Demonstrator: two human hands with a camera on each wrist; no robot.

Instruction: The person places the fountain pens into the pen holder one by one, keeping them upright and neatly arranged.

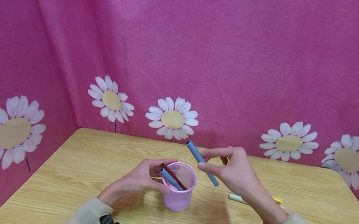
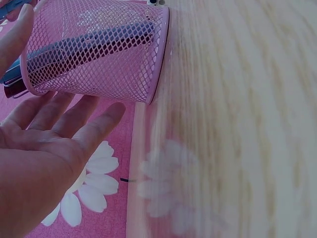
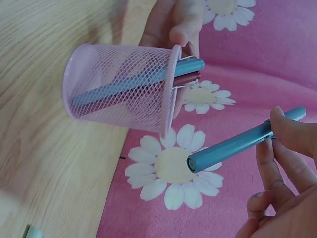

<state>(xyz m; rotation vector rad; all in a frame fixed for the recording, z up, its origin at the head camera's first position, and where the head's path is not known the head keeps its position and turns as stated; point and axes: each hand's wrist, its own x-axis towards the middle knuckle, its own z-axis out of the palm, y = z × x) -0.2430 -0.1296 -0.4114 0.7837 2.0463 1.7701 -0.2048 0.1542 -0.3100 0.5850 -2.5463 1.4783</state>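
A pink mesh pen cup (image 1: 177, 201) stands upright on the table. My left hand (image 1: 141, 179) holds it near the rim, thumb in front and fingers on the far side. Inside it lean a blue pen (image 3: 133, 82) and a dark red pen (image 3: 185, 79), their ends sticking out past the rim. My right hand (image 1: 234, 172) pinches another blue pen (image 3: 228, 148) between thumb and fingers. This pen is tilted in the air to the right of the cup, apart from it.
On the wooden table (image 1: 79, 190), a pale green pen (image 1: 237, 198) and a yellow pen (image 1: 277, 200) lie partly hidden behind the right forearm. A pink cloth (image 1: 239, 58) with printed daisies hangs along the table's back and left.
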